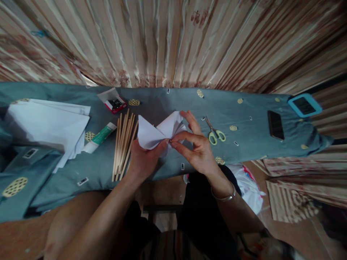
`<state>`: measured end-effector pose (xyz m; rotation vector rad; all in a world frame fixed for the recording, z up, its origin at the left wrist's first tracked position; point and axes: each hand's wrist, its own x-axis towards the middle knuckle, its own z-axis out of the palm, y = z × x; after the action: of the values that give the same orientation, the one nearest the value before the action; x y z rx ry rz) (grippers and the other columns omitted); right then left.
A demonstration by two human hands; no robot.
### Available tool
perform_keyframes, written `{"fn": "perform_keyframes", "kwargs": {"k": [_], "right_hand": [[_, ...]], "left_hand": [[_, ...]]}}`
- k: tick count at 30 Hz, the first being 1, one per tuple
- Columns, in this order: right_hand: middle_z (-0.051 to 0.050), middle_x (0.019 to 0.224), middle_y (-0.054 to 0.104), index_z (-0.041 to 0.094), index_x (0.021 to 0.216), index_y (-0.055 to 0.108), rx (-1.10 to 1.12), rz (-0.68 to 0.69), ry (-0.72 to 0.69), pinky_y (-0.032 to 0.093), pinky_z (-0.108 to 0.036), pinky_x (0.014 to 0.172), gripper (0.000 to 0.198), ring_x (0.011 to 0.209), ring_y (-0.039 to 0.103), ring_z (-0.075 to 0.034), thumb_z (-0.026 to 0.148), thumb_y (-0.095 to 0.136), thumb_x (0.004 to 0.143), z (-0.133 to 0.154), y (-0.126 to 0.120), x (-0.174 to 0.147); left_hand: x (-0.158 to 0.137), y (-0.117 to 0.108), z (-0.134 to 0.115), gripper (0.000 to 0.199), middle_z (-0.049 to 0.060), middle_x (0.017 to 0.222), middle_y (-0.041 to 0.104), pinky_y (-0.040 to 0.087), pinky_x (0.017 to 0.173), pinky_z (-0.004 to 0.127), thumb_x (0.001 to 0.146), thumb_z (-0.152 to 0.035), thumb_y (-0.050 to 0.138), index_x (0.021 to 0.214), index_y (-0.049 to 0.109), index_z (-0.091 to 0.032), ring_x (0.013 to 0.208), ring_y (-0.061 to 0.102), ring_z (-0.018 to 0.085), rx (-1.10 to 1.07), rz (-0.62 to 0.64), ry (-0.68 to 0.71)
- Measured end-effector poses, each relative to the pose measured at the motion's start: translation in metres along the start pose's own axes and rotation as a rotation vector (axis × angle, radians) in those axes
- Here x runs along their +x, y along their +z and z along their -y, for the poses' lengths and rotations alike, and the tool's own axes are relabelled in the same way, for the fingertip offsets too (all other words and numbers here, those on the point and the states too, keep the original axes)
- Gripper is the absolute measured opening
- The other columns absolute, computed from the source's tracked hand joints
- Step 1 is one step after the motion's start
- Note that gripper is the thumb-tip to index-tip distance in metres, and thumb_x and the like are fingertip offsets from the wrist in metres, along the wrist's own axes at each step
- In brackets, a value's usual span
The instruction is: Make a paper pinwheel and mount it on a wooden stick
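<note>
A white paper pinwheel (148,133), its corners folded in toward the middle, is held up over the near part of the bed-like surface. My left hand (143,159) grips its lower left side, thumb pressed near the centre. At that centre, my right hand (199,148) pinches a tiny pin-like piece (170,141) between thumb and forefinger; its exact kind is too small to tell. The other right fingers are raised behind the paper's right side. Close to my left hand lie several thin wooden sticks (123,144). Scissors (214,131) with pale green handles rest right of my right hand.
A stack of white paper (48,122) lies left, beside a green-and-white tube (100,137). Behind the sticks stands an open small red box (116,104) with dark bits inside. A phone (275,125) and a blue-framed timer (305,105) are far right. Curtains (162,43) hang behind.
</note>
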<state>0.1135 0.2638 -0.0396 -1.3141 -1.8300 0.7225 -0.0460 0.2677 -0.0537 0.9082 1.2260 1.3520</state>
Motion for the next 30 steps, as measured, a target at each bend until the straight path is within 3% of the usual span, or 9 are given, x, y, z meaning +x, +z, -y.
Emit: {"fn": "perform_keyframes", "kwargs": {"k": [5, 14, 30], "right_hand": [[0.003, 0.144, 0.055, 0.029, 0.083, 0.073, 0.037, -0.005, 0.007, 0.024, -0.049, 0.125, 0.009, 0.152, 0.026, -0.024, 0.021, 0.069, 0.085, 0.000, 0.000, 0.000], [0.005, 0.155, 0.044, 0.025, 0.082, 0.073, 0.112, 0.000, -0.006, 0.021, -0.050, 0.124, 0.005, 0.152, 0.024, -0.025, 0.022, 0.071, 0.083, -0.004, 0.001, 0.001], [0.002, 0.150, 0.051, 0.026, 0.079, 0.072, 0.255, -0.029, 0.062, 0.019, -0.049, 0.124, 0.004, 0.149, 0.031, -0.025, 0.023, 0.071, 0.081, -0.012, 0.007, 0.002]], "left_hand": [[0.001, -0.002, 0.007, 0.019, 0.006, 0.076, 0.076, 0.059, 0.065, 0.028, 0.062, -0.023, 0.079, 0.077, 0.072, -0.014, 0.068, 0.070, 0.019, 0.020, 0.032, 0.061], [0.001, -0.003, 0.009, 0.023, 0.006, 0.080, 0.076, 0.059, 0.065, 0.028, 0.063, -0.023, 0.079, 0.083, 0.072, -0.014, 0.070, 0.070, 0.019, 0.043, 0.046, 0.101], [-0.001, -0.005, 0.002, 0.038, 0.007, 0.083, 0.076, 0.061, 0.067, 0.031, 0.057, -0.030, 0.085, 0.087, 0.069, -0.013, 0.074, 0.073, 0.023, 0.051, 0.062, 0.012]]}}
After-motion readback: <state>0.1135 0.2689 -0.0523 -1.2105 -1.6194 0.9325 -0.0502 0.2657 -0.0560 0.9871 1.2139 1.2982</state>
